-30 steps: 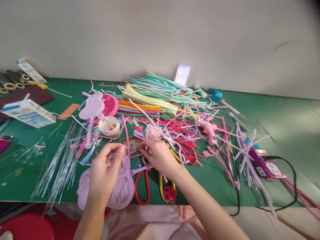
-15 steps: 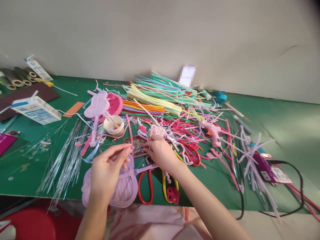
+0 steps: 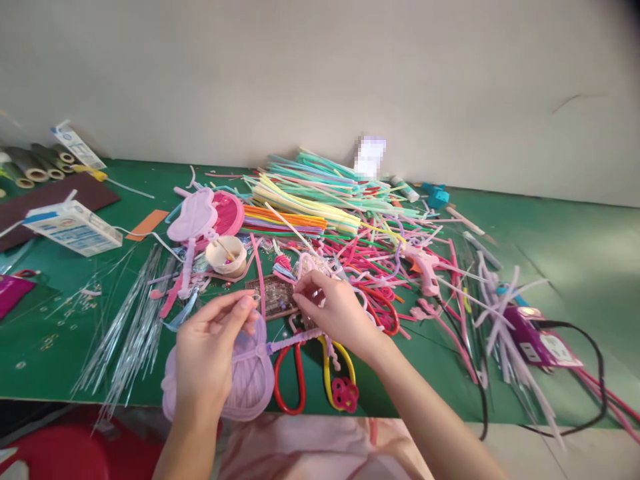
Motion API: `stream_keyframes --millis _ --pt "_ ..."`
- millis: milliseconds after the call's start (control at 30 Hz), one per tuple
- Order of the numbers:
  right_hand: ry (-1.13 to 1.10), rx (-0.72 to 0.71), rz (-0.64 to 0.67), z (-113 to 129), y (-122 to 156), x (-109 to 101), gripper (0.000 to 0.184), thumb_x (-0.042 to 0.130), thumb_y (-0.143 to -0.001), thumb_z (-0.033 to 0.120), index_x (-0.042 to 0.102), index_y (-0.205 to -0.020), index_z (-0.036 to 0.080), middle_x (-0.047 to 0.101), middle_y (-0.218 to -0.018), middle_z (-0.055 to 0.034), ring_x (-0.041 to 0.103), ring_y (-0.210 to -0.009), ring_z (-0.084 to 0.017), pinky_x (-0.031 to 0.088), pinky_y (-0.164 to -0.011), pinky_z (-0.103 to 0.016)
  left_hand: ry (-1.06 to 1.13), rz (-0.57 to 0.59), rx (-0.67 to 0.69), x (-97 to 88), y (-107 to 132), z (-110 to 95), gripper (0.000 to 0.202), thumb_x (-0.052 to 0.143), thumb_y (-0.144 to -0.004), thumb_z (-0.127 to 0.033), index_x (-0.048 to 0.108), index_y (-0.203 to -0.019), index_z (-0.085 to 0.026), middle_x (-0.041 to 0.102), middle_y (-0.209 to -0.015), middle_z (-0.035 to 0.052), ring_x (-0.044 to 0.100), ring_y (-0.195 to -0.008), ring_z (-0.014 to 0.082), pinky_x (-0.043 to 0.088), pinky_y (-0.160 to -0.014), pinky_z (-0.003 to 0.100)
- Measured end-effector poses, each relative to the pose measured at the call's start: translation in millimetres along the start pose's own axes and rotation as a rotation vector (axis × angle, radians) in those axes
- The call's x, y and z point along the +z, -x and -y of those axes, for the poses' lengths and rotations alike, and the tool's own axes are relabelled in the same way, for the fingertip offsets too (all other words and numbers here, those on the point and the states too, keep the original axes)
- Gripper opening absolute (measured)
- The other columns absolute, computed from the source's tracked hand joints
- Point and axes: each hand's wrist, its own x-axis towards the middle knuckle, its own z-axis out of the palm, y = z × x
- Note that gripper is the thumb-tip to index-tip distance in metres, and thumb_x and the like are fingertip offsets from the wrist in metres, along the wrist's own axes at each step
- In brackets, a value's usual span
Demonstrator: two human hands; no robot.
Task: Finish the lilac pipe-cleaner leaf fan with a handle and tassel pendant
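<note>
My left hand is pinched, thumb against fingertips, on something too small to name, just above a lilac heart-shaped pipe-cleaner fan at the table's front edge. My right hand is also pinched, fingertips over a small brown tray of beads; I cannot make out what it holds. The fan's lilac handle runs under my right hand. A red loop and a yellow loop of pipe cleaner lie below my right wrist.
A big heap of coloured pipe cleaners covers the green table. A pink glue gun lies right of it, a purple power strip further right. Silver tinsel strips, a small cup, a pink fan and a carton sit left.
My right hand has lifted slightly off the bead tray and drawn toward me. My left hand keeps its pinch above the lilac fan. The view shifted a little.
</note>
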Motion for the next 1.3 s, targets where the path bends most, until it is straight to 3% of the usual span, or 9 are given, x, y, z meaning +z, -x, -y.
stream_keyframes --millis 100,200,467,800,900,1000,1133,1300 --pt "-0.328 0.023 -0.036 3.7 17.4 -0.8 0.012 0.063 -0.086 0.020 0.070 -0.095 0.017 0.072 -0.079 -0.0019 0.066 -0.069 -0.013 0.052 -0.063 -0.022 0.001 0.200 -0.157 4.7 9.7 10.6 0.026 0.085 -0.067 -0.034 0.076 -0.084 -0.017 0.070 -0.064 0.0008 0.057 -0.051 0.0070 0.045 -0.047 0.015" --pt "-0.391 0.010 -0.054 5.4 34.6 1.2 0.015 0.063 -0.086 0.020 0.074 -0.096 0.017 0.074 -0.080 -0.0036 0.067 -0.069 -0.014 0.053 -0.063 -0.024 -0.003 0.326 -0.283 9.1 20.4 22.2 0.028 0.084 -0.069 -0.038 0.075 -0.084 -0.016 0.064 -0.057 -0.0008 0.052 -0.047 0.0052 0.038 -0.042 0.013" --pt "-0.287 -0.200 -0.243 -1.9 54.5 0.1 0.013 0.067 -0.087 0.016 0.076 -0.097 0.017 0.075 -0.083 -0.0053 0.069 -0.073 -0.014 0.055 -0.066 -0.023 -0.065 0.362 -0.335 20.1 29.6 22.1 0.038 0.084 -0.067 -0.044 0.074 -0.085 -0.013 0.058 -0.051 -0.0025 0.047 -0.045 0.0042 0.034 -0.041 0.013" --pt "-0.172 -0.307 -0.232 1.2 57.8 -0.9 0.016 0.064 -0.090 0.013 0.073 -0.103 0.016 0.072 -0.087 -0.0079 0.069 -0.077 -0.015 0.055 -0.070 -0.023 -0.029 0.345 -0.352 19.0 27.7 24.0 0.037 0.085 -0.066 -0.043 0.073 -0.085 -0.014 0.058 -0.051 -0.0041 0.047 -0.045 0.0044 0.034 -0.040 0.012" --pt "-0.098 -0.292 -0.271 5.6 57.3 -1.2 0.013 0.062 -0.090 0.014 0.073 -0.097 0.014 0.071 -0.083 -0.0075 0.068 -0.074 -0.015 0.054 -0.067 -0.023 -0.042 0.326 -0.361 20.9 27.9 22.5 0.039 0.086 -0.064 -0.044 0.073 -0.087 -0.015 0.060 -0.054 -0.0040 0.048 -0.047 0.0044 0.037 -0.043 0.012" --pt "-0.100 -0.247 -0.291 10.1 56.3 -2.7 0.009 0.062 -0.090 0.015 0.071 -0.091 0.015 0.069 -0.078 -0.0052 0.066 -0.069 -0.014 0.052 -0.065 -0.022 -0.101 0.334 -0.304 20.8 28.7 18.3 0.035 0.083 -0.068 -0.044 0.074 -0.089 -0.017 0.066 -0.064 -0.0019 0.058 -0.058 0.0074 0.046 -0.054 0.014" --pt "-0.130 -0.169 -0.242 12.3 57.0 -7.0 0.007 0.060 -0.091 0.016 0.066 -0.087 0.017 0.067 -0.076 -0.0026 0.062 -0.066 -0.013 0.049 -0.061 -0.021 -0.287 0.410 -0.099 19.9 32.2 9.7 0.025 0.075 -0.077 -0.042 0.075 -0.088 -0.019 0.074 -0.085 0.0035 0.068 -0.083 0.0160 0.054 -0.075 0.021" --pt "-0.190 -0.093 -0.185 10.6 60.6 -11.0 0.010 0.054 -0.093 0.019 0.060 -0.085 0.019 0.062 -0.075 -0.0011 0.057 -0.065 -0.012 0.045 -0.059 -0.021 -0.512 0.411 0.209 23.2 42.1 2.6 0.017 0.068 -0.083 -0.037 0.073 -0.086 -0.021 0.074 -0.087 0.0047 0.068 -0.081 0.0194 0.051 -0.063 0.023"
